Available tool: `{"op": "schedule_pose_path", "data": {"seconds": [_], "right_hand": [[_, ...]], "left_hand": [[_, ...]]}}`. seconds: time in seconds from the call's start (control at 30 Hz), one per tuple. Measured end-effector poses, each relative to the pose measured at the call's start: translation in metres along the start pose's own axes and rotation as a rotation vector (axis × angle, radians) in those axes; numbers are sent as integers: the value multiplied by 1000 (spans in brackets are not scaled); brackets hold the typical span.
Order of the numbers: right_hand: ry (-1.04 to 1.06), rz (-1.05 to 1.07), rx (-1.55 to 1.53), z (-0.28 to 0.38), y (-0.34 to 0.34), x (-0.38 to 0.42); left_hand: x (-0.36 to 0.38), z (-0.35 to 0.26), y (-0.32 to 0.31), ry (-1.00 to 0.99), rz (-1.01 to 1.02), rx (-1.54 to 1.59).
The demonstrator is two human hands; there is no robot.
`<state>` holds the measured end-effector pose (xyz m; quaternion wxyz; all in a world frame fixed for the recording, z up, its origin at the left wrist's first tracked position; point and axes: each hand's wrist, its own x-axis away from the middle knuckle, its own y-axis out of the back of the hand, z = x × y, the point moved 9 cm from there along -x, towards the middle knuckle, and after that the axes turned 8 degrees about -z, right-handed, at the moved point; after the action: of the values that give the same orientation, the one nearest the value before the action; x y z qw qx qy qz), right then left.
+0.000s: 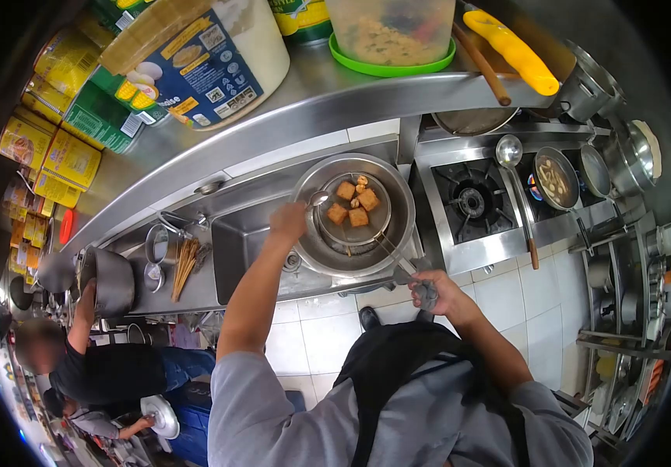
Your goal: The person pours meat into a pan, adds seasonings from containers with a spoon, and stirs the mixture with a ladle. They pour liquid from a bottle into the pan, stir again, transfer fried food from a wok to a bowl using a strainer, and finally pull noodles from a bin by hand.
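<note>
A wide metal bowl (304, 187) sits at the right end of the sink counter. Over it rests a round strainer holding several browned cubes (359, 217) and a few small pale pieces. My left hand (288, 221) is closed round a spoon (318, 199), whose bowl is at the strainer's left rim. The strainer's handle (395, 253) slants down toward my right hand (434, 291), whose fingers are wrapped round its end together with a crumpled grey cloth (426, 294).
Right of the bowl is a gas stove (460, 243) with a ladle (510, 159) and a pan of food (555, 179) over a flame. Tubs and cans fill the shelf (304, 101) above. Co-workers (110, 370) stand at lower left, one at a large pot (114, 280).
</note>
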<state>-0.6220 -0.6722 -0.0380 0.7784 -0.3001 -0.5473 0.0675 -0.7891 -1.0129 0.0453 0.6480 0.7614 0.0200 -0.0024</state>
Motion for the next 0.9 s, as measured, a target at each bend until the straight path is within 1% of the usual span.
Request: {"op": "schedule_pose_path", "data": {"seconds": [0.03, 0.1, 0.17, 0.23, 0.27, 0.33, 0.43, 0.47, 0.5, 0.53, 0.57, 0.63, 0.77, 0.8, 0.87, 0.9], "right_hand": [[10, -16, 17, 2, 0, 1], [23, -33, 30, 3, 2, 1], [40, 7, 30, 3, 1, 1], [54, 4, 51, 3, 2, 0], [66, 1, 76, 4, 3, 0], [82, -13, 85, 4, 6, -4], [96, -20, 105, 4, 8, -6], [99, -13, 116, 4, 7, -6], [99, -12, 116, 4, 7, -7], [89, -39, 110, 3, 10, -8], [79, -67, 105, 4, 12, -8], [62, -64, 92, 3, 13, -9], [27, -94, 82, 6, 2, 5], [25, -93, 79, 5, 4, 4], [-7, -11, 77, 4, -1, 2], [-8, -6, 77, 4, -1, 2]], "left_hand": [[-2, -4, 8, 11, -20, -66], [-9, -3, 1, -6, -35, -96], [-16, 0, -10, -23, -49, -126], [-19, -4, -19, -89, -24, -228], [-21, -3, -21, -92, -24, -227], [-18, -3, -22, 6, 152, -187], [-12, -12, -12, 14, 198, -144], [-14, -1, -24, 15, 199, -146], [-22, 14, -41, -8, 152, -91], [-25, 14, -39, -31, 105, -35], [-26, 16, -41, -32, 104, -36], [-21, 8, -26, -8, 159, -7], [-21, 10, -31, 32, 172, -56], [-19, 10, -28, 71, 194, -84], [-13, 8, -19, 115, 213, -113], [-7, 4, -20, 110, 286, -78]]}}
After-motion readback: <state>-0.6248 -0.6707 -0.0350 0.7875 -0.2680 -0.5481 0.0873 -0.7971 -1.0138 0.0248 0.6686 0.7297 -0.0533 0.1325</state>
